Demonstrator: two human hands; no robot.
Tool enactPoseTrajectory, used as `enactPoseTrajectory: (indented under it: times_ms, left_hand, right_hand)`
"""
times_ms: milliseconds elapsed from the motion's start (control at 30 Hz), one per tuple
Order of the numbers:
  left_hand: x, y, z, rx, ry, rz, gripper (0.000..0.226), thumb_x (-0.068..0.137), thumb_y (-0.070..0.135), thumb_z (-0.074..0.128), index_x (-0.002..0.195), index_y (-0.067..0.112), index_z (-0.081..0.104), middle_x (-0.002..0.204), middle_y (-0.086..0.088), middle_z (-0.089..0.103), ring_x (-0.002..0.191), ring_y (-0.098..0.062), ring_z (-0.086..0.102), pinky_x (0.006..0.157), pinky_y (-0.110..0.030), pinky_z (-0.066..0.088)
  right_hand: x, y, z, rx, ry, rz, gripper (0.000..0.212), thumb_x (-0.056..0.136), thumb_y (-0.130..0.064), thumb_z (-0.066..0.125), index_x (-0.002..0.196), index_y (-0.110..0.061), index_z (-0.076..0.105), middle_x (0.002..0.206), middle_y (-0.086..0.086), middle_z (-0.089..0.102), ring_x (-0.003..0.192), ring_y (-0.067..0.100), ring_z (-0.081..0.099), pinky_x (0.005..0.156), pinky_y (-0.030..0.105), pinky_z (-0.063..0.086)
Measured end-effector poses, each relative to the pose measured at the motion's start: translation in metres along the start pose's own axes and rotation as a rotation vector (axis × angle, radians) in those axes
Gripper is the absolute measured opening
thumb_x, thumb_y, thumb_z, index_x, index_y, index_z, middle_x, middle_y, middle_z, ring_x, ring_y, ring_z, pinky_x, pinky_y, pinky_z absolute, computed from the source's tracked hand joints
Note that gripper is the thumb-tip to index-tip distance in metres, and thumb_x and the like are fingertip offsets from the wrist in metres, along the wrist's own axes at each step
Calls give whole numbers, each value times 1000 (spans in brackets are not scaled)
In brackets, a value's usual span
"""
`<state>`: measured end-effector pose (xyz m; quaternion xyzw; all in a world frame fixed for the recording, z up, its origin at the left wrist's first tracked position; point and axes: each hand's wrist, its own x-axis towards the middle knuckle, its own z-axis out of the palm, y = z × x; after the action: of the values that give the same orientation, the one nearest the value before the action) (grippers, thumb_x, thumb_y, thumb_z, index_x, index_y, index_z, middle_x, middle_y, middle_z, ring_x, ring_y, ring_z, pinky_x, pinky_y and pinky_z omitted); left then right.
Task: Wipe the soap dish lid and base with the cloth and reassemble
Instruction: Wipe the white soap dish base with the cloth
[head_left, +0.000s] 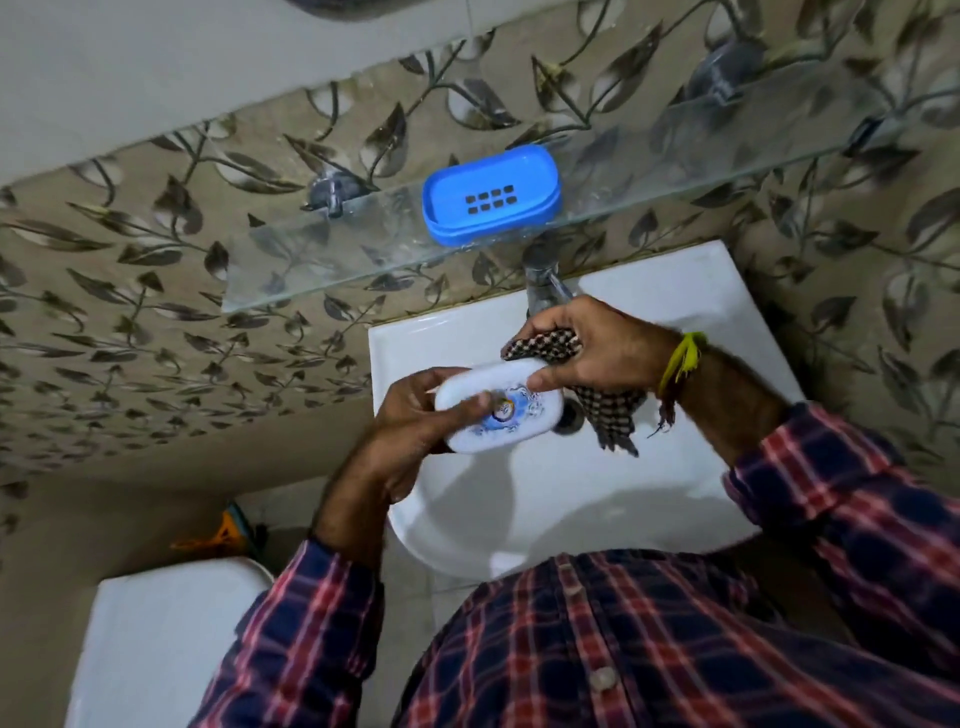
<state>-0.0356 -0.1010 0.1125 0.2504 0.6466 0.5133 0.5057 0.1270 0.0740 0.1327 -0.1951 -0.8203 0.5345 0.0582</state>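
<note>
The white soap dish lid (511, 415), with a blue printed pattern on top, is held over the sink. My left hand (415, 421) grips its left end, thumb across the top. My right hand (587, 348) grips a brown checked cloth (608, 410) and its thumb touches the lid's right end; part of the cloth hangs below the hand. The blue soap dish base (491, 195), with drain slots in its floor, sits open on the glass shelf (311, 265) above the sink.
A white sink (649, 478) lies under my hands, with a metal tap (543, 280) at its back just beyond my right hand. A white toilet tank (166, 639) stands at lower left. The patterned tiled wall runs behind the shelf.
</note>
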Motion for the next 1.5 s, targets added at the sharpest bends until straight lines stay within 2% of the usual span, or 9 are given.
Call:
enactPoseTrajectory:
  times_ms: [67, 133, 300, 467, 767, 900, 1133, 1300, 1500]
  left_hand:
    - [2, 2, 9, 128, -33, -10, 33, 69, 20, 92, 98, 12, 79, 92, -7, 80, 78, -16, 73, 63, -25, 56]
    - [5, 2, 21, -5, 126, 39, 30, 68, 10, 90, 94, 7, 78, 90, -10, 79, 76, -19, 73, 62, -25, 56]
    - [-1, -16, 51, -400, 366, 154, 20, 74, 4, 84, 93, 12, 80, 99, -13, 79, 86, -22, 76, 69, -28, 59]
    - [1, -17, 71, -656, 369, 187, 32, 70, 27, 88, 100, 18, 80, 107, -15, 77, 97, -28, 75, 75, -36, 61]
    - [17, -23, 45, -477, 602, 238, 31, 76, 19, 83, 103, 10, 72, 94, -6, 78, 84, -17, 73, 67, -24, 58]
    - [13, -33, 27, -352, 650, 273, 22, 77, 19, 85, 95, 16, 72, 88, 2, 75, 77, -10, 70, 64, -20, 55]
    - [-10, -60, 11, -305, 788, 199, 17, 82, 11, 82, 92, 16, 68, 87, -2, 68, 72, -10, 63, 59, -18, 54]
    - [-21, -69, -10, -274, 837, 152, 17, 85, 9, 80, 88, 18, 66, 86, -3, 66, 76, -14, 61, 63, -24, 55]
    - [-22, -72, -44, -231, 703, 137, 30, 92, 14, 72, 111, 19, 49, 107, -2, 63, 91, -15, 61, 72, -34, 56]
  right_hand:
    - [8, -6, -5, -133, -43, -44, 41, 75, -5, 81, 114, -12, 71, 109, -3, 73, 100, 3, 66, 94, 14, 49]
    - [11, -6, -1, -154, 84, -69, 42, 77, -6, 80, 116, -14, 71, 113, -5, 72, 104, 3, 66, 97, 17, 49]
    - [3, 6, 41, 253, 545, 77, 19, 92, -17, 67, 109, -9, 72, 103, 2, 75, 96, 15, 70, 94, 41, 55]
    - [1, -1, 80, 676, 632, 257, 20, 98, -14, 57, 104, -1, 71, 102, 14, 75, 101, 32, 70, 93, 50, 55]
    - [-21, 4, 97, 456, 299, 416, 32, 81, -14, 78, 110, -10, 66, 108, 15, 72, 104, 34, 67, 93, 53, 53]
    - [-33, 16, 90, 159, 361, 447, 30, 82, -23, 77, 107, -11, 63, 110, 7, 69, 107, 22, 63, 96, 39, 50]
    - [-58, 29, 85, -60, 772, 459, 13, 76, -7, 79, 78, -19, 73, 63, -5, 65, 64, 9, 67, 58, 11, 48]
    - [-50, 34, 99, -126, 807, 599, 12, 77, -20, 80, 82, -13, 73, 82, 11, 74, 82, 29, 69, 75, 35, 55]
    - [26, 20, 124, 167, 835, 584, 15, 76, -20, 80, 80, -17, 66, 84, 10, 72, 81, 25, 69, 73, 33, 56]
